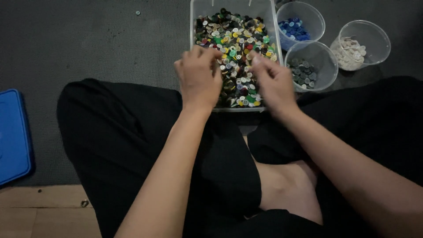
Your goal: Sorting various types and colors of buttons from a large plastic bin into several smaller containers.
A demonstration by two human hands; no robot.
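Note:
A clear rectangular bin (192, 26) stands on the dark mat in front of my crossed legs, filled with mixed coloured buttons (235, 35). My left hand (198, 77) hovers over the bin's near left part, fingers curled down into the buttons. My right hand (274, 81) is over the near right part, fingertips pinched together among the buttons. Whether either hand holds a button is hidden by the fingers.
Three clear round cups stand right of the bin: one with blue buttons (294, 28), one with grey-green buttons (304, 72), one with cream buttons (350, 53). A blue lid (13, 136) lies at the left edge. A stray button (138, 13) lies on the mat.

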